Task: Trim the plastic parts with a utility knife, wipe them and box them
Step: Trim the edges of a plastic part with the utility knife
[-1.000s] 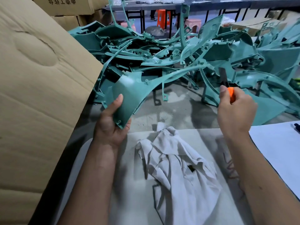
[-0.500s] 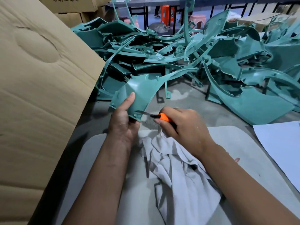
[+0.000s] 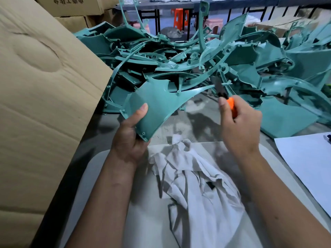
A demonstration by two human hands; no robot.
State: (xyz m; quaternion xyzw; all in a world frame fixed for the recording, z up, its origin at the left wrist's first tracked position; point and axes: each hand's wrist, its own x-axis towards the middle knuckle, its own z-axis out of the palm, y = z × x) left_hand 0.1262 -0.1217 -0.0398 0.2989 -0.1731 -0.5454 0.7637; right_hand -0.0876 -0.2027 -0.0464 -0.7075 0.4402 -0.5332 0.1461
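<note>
a curved teal plastic part (image 3: 157, 102) is held up above the near edge of the grey floor, its broad lower corner gripped by the left hand (image 3: 129, 138), with the thumb laid flat on its smooth face and the other fingers curled behind it. from that corner the part is seen to sweep up and to the right into a thin pointed tip. just beside that tip, apart from it, the blurred dark blade of an orange utility knife (image 3: 228, 102) is pointed upward; the knife's handle is clenched in the right hand (image 3: 240, 126), with the thumb pressed along its top. whether the blade touches the part cannot be told because of the blur. below both hands a crumpled white cloth (image 3: 195, 181) is spread over a pale grey work surface (image 3: 100, 185) with rounded corners. to the right of that surface a white sheet (image 3: 308, 161) is laid, partly cut off by the frame edge. behind the held part a large tangled heap of teal parts (image 3: 197, 59) is piled on the floor and stretches to the right edge. the left side is filled by a big tilted cardboard flap (image 3: 41, 86), dented near its top. further back, stacked cardboard boxes (image 3: 75, 8), dark table legs and orange and pink stools (image 3: 180, 17) are seen.
</note>
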